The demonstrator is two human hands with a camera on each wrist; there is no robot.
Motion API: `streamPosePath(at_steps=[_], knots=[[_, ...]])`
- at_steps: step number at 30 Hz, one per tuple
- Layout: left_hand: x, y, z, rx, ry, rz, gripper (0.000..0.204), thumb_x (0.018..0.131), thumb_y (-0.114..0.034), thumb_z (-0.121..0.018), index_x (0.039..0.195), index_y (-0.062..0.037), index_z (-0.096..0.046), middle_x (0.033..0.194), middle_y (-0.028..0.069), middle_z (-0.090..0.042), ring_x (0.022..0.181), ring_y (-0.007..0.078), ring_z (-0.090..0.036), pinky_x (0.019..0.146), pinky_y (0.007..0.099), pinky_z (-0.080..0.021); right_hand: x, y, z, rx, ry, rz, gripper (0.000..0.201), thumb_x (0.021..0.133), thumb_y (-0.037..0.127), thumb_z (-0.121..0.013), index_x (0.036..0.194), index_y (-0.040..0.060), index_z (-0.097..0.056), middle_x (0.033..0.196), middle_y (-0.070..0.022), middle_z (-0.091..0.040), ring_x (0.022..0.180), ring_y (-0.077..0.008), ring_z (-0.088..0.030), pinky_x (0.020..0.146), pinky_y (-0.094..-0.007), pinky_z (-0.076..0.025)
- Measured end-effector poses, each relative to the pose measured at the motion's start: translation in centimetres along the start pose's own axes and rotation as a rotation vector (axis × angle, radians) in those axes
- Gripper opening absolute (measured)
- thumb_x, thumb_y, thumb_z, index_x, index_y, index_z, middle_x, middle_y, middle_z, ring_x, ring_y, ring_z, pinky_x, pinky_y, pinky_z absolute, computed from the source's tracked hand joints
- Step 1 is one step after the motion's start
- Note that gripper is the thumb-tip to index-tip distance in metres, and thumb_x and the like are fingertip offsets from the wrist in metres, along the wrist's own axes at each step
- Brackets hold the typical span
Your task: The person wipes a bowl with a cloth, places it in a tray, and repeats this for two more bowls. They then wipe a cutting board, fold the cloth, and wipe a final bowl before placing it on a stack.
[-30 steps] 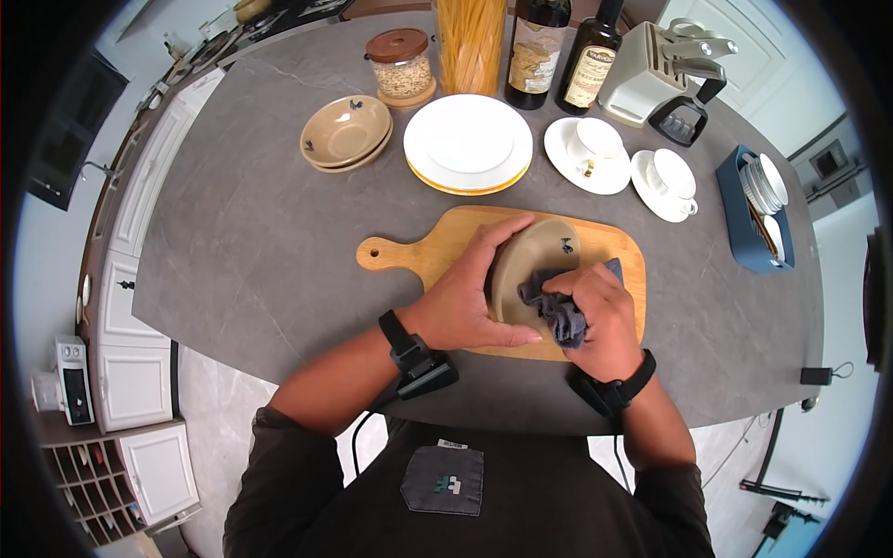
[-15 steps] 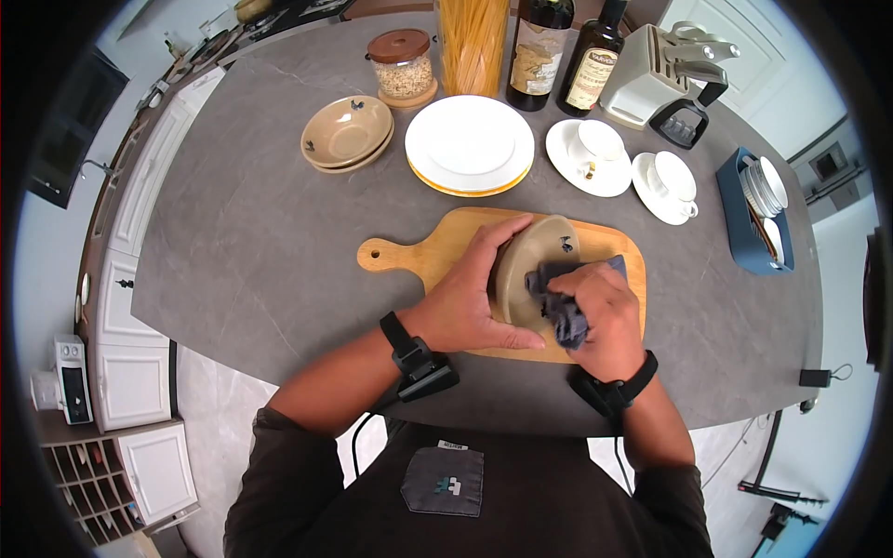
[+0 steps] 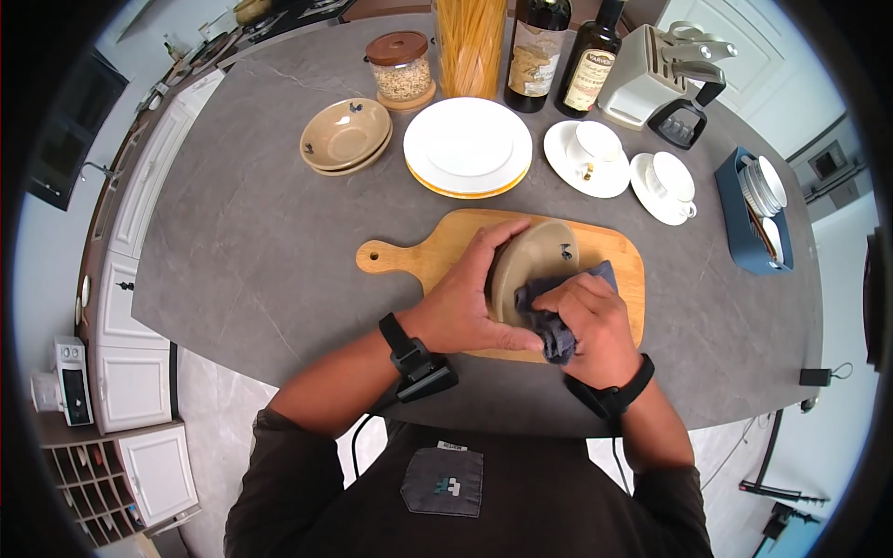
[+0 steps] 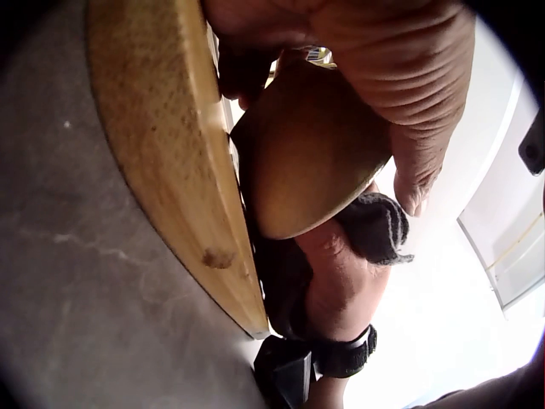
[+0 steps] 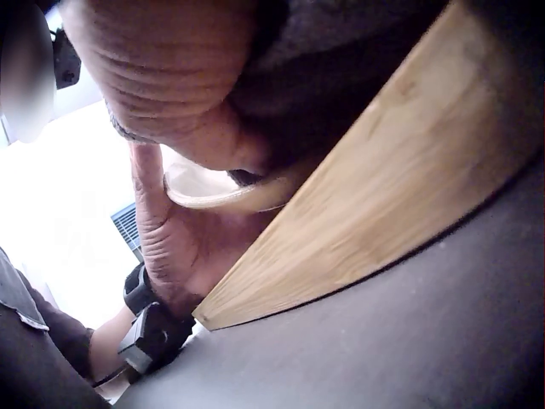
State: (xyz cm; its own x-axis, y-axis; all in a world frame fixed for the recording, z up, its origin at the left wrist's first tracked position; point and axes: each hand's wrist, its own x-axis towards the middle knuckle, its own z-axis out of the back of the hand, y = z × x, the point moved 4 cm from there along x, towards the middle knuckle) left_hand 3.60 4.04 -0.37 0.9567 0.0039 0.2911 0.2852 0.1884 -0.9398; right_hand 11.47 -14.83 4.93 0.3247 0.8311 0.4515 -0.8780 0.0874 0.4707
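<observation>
My left hand [image 3: 462, 296] grips a tan bowl [image 3: 535, 251] by its outer side, thumb at the near rim and fingers round the far side. The bowl is tilted, its inside facing right, over a wooden cutting board [image 3: 400, 255]. In my right hand [image 3: 593, 321] is a bunched dark grey cloth [image 3: 558, 337], pressed into the bowl. A small dark motif shows on the bowl's inner wall. The left wrist view shows the underside of the bowl [image 4: 298, 153] close to the board, with the cloth [image 4: 375, 228] past its rim.
Behind the board stand two stacked tan bowls [image 3: 344, 135], white plates [image 3: 470, 144] and two white cups on saucers [image 3: 595, 139]. Farther back are a jar [image 3: 402, 70], pasta [image 3: 470, 46], two bottles [image 3: 538, 56] and a utensil holder [image 3: 642, 74]. A blue bin [image 3: 749, 232] holds dishes at right.
My right hand and the cloth have shifted slightly within the bowl, first right, then back left and down toward the left thumb. The left hand keeps its grip on the bowl.
</observation>
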Motion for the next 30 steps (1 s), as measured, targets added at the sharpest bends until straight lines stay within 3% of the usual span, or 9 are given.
streamPosePath(at_steps=[3,6,8,12,16,18,25,28,30], knots=[[0.0,0.1,0.0,0.005,-0.022,-0.040,0.137,0.066,-0.044,-0.108,0.168,-0.0052,-0.026,0.160,0.0180,-0.044,0.149,0.0324,-0.047,0.124,0.0458,-0.042,-0.1,0.0,-0.1,0.116,0.067,-0.010,0.037,0.066,0.001,-0.083,0.102,0.0048,-0.074,0.100,-0.0105,-0.076,0.096,-0.0325,-0.071,0.084,-0.0435,-0.053],[-0.2,0.4,0.0,-0.025,0.001,-0.001,0.142,0.063,-0.035,-0.110,0.170,-0.0052,-0.022,0.164,0.0159,-0.040,0.154,0.0281,-0.042,0.128,0.0444,-0.036,-0.1,-0.2,0.0,0.207,0.042,-0.028,0.038,0.066,0.002,-0.083,0.103,0.0051,-0.074,0.099,-0.0096,-0.076,0.097,-0.0323,-0.072,0.084,-0.0434,-0.053],[-0.2,0.3,0.1,0.019,0.000,-0.013,0.142,0.063,-0.035,-0.111,0.170,-0.0053,-0.022,0.164,0.0159,-0.040,0.153,0.0282,-0.042,0.128,0.0444,-0.036,0.0,-0.3,0.5,0.013,-0.104,0.001,0.038,0.066,0.002,-0.083,0.103,0.0055,-0.074,0.098,-0.0087,-0.077,0.097,-0.0323,-0.072,0.084,-0.0432,-0.053],[-0.2,-0.1,0.0,0.142,-0.019,-0.053,0.143,0.062,-0.037,-0.111,0.170,-0.0055,-0.022,0.164,0.0159,-0.040,0.153,0.0295,-0.042,0.127,0.0448,-0.036,0.0,-0.4,0.3,-0.071,-0.097,0.000,0.039,0.065,0.001,-0.083,0.103,0.0058,-0.074,0.099,-0.0082,-0.076,0.100,-0.0325,-0.071,0.087,-0.0439,-0.053],[-0.1,-0.4,0.1,0.174,-0.015,-0.089,0.142,0.064,-0.038,-0.110,0.170,-0.0059,-0.021,0.163,0.0162,-0.041,0.153,0.0301,-0.042,0.127,0.0455,-0.036,0.0,0.1,0.0,-0.025,0.024,0.001,0.041,0.064,-0.003,-0.079,0.104,0.0058,-0.073,0.100,-0.0088,-0.073,0.105,-0.0330,-0.069,0.093,-0.0458,-0.051],[-0.1,0.4,-0.2,-0.094,-0.005,-0.072,0.139,0.067,-0.039,-0.109,0.169,-0.0072,-0.020,0.162,0.0163,-0.041,0.152,0.0301,-0.043,0.127,0.0462,-0.037,-0.1,-0.1,-0.1,-0.030,0.046,-0.014,0.042,0.063,-0.004,-0.078,0.104,0.0059,-0.073,0.101,-0.0088,-0.073,0.106,-0.0332,-0.068,0.094,-0.0464,-0.050],[-0.4,0.7,0.1,-0.131,0.034,-0.024,0.134,0.069,-0.035,-0.108,0.168,-0.0094,-0.022,0.165,0.0163,-0.040,0.153,0.0288,-0.043,0.127,0.0463,-0.037,0.2,0.0,0.1,-0.110,-0.039,0.021,0.048,0.060,-0.005,-0.078,0.106,0.0059,-0.073,0.107,-0.0084,-0.072,0.110,-0.0331,-0.067,0.097,-0.0463,-0.050],[-0.4,0.8,-0.2,-0.078,-0.030,-0.048,0.136,0.067,-0.042,-0.108,0.168,-0.0069,-0.024,0.160,0.0172,-0.041,0.150,0.0301,-0.045,0.126,0.0458,-0.038,0.0,-0.4,0.2,-0.178,-0.108,0.015,0.048,0.058,-0.004,-0.079,0.105,0.0061,-0.073,0.108,-0.0085,-0.073,0.111,-0.0328,-0.066,0.097,-0.0456,-0.050],[-0.1,0.5,-0.1,0.007,-0.026,-0.060,0.144,0.062,-0.030,-0.111,0.171,-0.0096,-0.019,0.165,0.0147,-0.039,0.153,0.0289,-0.043,0.127,0.0458,-0.037,-0.2,-0.4,0.4,-0.202,-0.116,0.001,0.048,0.058,-0.002,-0.080,0.105,0.0063,-0.074,0.108,-0.0085,-0.073,0.111,-0.0325,-0.066,0.096,-0.0451,-0.050]])
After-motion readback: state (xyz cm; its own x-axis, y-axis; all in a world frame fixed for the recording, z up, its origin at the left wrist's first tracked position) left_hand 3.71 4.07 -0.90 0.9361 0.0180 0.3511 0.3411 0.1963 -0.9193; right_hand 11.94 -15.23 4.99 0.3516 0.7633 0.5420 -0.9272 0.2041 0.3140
